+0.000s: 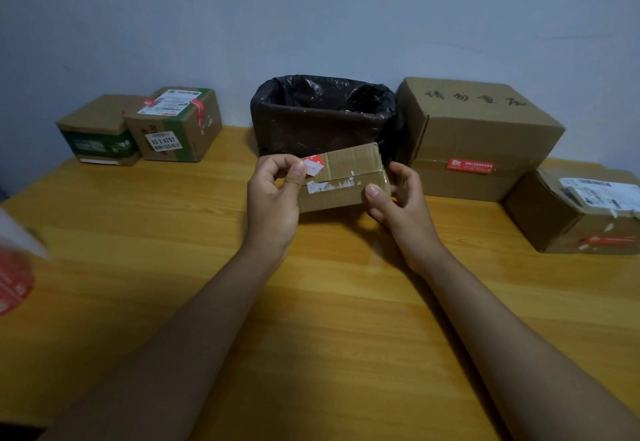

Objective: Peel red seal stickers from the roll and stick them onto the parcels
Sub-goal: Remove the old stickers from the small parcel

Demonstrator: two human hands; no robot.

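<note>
Two hands meet at a small cardboard parcel (343,177) held just above the wooden counter (145,218), directly in front of the bin lined with a black bag (322,111). The left hand (273,198) pinches a red seal sticker (313,165) between thumb and fingers at the parcel's upper left corner; part of the sticker shows its pale underside and curls away from the cardboard, while its red end lies on the top face. The right hand (398,198) grips the parcel's right end, thumb pressed on the front face and fingers wrapped behind. Torn white label scraps run along the parcel's front seam.

To the right of the bin and just beside it stands a large box with handwritten characters on top (474,139), a red seal strip across its front. Further right of the bin, a box with a white shipping label (581,212) sits touching the large one and also carries a red strip. Well to the left of the bin, two small boxes stand side by side against the wall: one with green print (97,132) and one with a white label and a red seal (176,125). Far left of the bin, at the counter's edge, the sticker roll (14,274) appears blurred, red with a clear sheet rising from it.
</note>
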